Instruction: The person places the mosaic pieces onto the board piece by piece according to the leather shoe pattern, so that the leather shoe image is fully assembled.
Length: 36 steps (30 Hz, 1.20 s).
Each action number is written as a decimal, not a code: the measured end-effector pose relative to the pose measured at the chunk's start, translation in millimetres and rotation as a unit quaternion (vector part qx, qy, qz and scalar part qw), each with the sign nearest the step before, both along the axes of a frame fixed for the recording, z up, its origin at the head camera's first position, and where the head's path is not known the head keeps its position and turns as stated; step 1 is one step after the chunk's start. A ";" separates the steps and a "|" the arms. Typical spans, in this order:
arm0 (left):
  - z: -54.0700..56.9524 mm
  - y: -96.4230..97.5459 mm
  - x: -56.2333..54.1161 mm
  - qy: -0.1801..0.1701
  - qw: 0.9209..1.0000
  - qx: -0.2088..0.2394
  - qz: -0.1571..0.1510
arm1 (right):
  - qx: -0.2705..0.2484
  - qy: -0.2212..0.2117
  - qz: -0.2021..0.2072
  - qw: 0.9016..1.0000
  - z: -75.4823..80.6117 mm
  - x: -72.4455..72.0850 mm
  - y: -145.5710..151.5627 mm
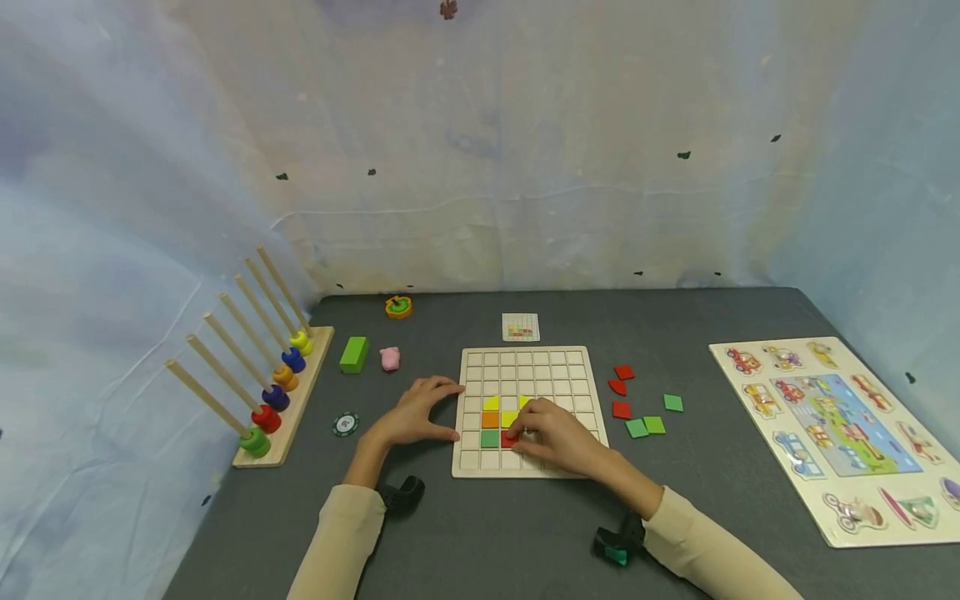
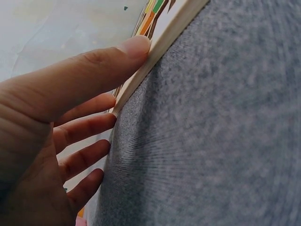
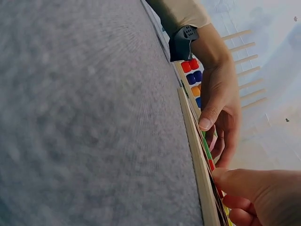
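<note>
A pale wooden grid board lies flat on the dark table, with yellow, orange, green and red pieces in its squares. My right hand is over the lower middle of the board, its thumb and fingers at a red square tile beside the green tile. In the right wrist view the thumb touches the red tile. Along the board's left edge rests my left hand, thumb and fingers spread apart. The left wrist view shows its thumb against the board's side.
Loose red tiles and green tiles lie right of the board. A small pattern card is behind it. Leftward are a chip, pink pig, green block and peg stand. A picture puzzle lies far right.
</note>
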<state>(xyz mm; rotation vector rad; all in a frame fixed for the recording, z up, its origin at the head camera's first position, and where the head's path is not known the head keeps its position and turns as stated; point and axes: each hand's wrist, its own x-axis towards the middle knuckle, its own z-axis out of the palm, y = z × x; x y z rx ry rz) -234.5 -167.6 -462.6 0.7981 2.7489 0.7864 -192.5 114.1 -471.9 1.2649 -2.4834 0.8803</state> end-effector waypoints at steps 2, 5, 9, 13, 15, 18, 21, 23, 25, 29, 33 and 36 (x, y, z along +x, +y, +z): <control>-0.4 -0.1 -0.3 0.003 1.000 -0.001 -0.001 | 0.001 -0.002 -0.001 1.000 0.3 -0.2 0.1; 0.1 -0.4 -0.1 0.004 1.000 0.001 -0.003 | -0.002 -0.012 -0.007 1.000 4.2 -1.8 3.2; 0.8 -0.3 0.5 0.002 1.000 0.004 -0.003 | -0.031 -0.031 -0.029 0.999 11.1 -9.7 16.9; -0.1 -0.2 0.3 0.001 1.000 0.004 0.000 | -0.056 -0.037 -0.064 0.996 16.2 -19.6 39.0; -0.6 -0.4 0.0 0.000 1.000 0.005 0.001 | -0.057 -0.041 -0.079 0.994 18.8 -23.0 52.3; -1.5 -0.4 -0.6 0.002 1.000 0.005 0.001 | -0.046 -0.048 -0.090 0.994 21.3 -26.0 74.0; -2.2 -0.3 -0.9 0.001 1.000 0.003 0.003 | -0.029 -0.051 -0.097 0.994 21.9 -27.1 94.8; -2.7 -0.1 -1.2 -0.001 1.000 -0.001 0.004 | -0.020 -0.054 -0.105 0.993 21.7 -27.0 107.2; -2.8 0.0 -1.2 -0.002 1.000 -0.002 0.006 | -0.011 -0.061 -0.115 0.991 21.4 -27.0 117.8; -2.6 -0.4 -0.9 0.001 1.000 0.002 0.004 | 0.002 -0.090 -0.130 0.987 21.1 -25.8 133.7; -2.2 -0.2 -0.8 0.001 1.000 0.006 0.002 | 0.022 -0.116 -0.135 0.984 19.2 -24.5 142.2; -1.1 0.5 -0.2 -0.002 1.000 0.007 0.003 | 0.033 -0.131 -0.132 0.982 16.2 -23.4 145.3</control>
